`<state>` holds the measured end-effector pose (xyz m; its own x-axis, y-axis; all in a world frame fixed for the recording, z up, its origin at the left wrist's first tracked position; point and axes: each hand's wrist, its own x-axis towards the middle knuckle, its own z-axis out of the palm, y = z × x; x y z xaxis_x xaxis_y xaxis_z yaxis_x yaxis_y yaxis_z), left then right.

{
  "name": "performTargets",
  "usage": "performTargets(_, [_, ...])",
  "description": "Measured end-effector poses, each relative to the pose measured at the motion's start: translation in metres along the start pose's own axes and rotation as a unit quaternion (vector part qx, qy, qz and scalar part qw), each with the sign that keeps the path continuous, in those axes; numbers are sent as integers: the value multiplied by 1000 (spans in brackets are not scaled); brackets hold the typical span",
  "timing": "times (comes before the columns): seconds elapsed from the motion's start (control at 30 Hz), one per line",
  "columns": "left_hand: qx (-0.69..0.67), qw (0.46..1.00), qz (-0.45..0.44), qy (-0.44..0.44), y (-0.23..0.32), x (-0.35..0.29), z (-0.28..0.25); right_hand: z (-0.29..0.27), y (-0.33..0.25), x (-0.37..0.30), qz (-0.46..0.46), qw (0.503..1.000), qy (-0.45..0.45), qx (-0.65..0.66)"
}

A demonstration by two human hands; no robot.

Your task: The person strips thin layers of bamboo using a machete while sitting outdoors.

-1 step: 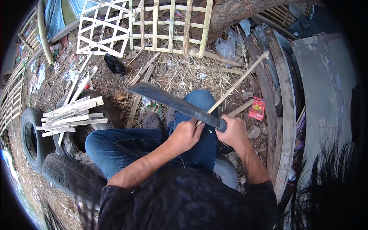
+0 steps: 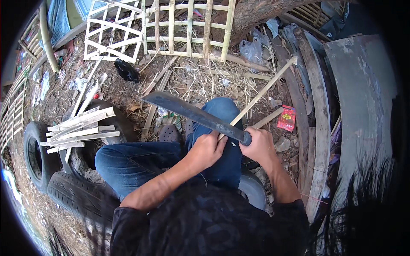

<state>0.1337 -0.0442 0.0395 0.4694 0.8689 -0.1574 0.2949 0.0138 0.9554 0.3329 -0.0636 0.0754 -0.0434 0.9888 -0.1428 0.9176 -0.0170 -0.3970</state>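
Nothing has visibly moved since the earlier frame: the long dark machete (image 2: 194, 114) lies at the same slant across the person's lap, its tip up and to the left over the straw, its handle end low and to the right. The right hand (image 2: 259, 146) is wrapped fully closed around that handle, fingers curled tight. The left hand (image 2: 208, 149) sits just beside it, fingers bent and closed on the near end of a thin bamboo strip (image 2: 261, 92), pressing it against the blade's edge; the strip runs up and to the right over the knee toward the curved planks (image 2: 308, 106). Both hands work right above the blue-jeaned legs (image 2: 141, 162), so a slip of the blade along the strip could carry the edge into the left fingers or the thigh, and a strip that splits unevenly could jump out of the grip. To the left, a bundle of pale split slats (image 2: 79, 130) rests across old tyres (image 2: 38, 158), well apart from the hands. Beyond the knees lie dry straw, a black bag (image 2: 126, 70), a bamboo lattice (image 2: 188, 27) leaning near a tree trunk, and a small red packet (image 2: 287, 118) on the ground at the right.
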Motion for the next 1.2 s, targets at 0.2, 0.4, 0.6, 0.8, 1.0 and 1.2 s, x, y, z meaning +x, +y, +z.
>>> performTargets(0.2, [80,997,-7,3,-8,-5,-11,21,-5,4,-8,1000,8,6])
performTargets(0.4, [109,993,24,36,-22,-15,-13,25,-19,13,-15,999,-17,-35])
performTargets(0.6, [165,986,-22,12,-17,-20,-23,38,-23,12,23,999,-8,-31])
performTargets(0.8, [152,988,-14,-2,-17,-22,-35,41,-27,14,-3,999,0,-43])
performTargets(1.0, [101,995,-1,-5,-30,-21,-35,46,-30,13,17,997,17,-75])
performTargets(1.2, [91,996,-20,-12,-22,-26,-44,46,-34,12,8,996,26,-82])
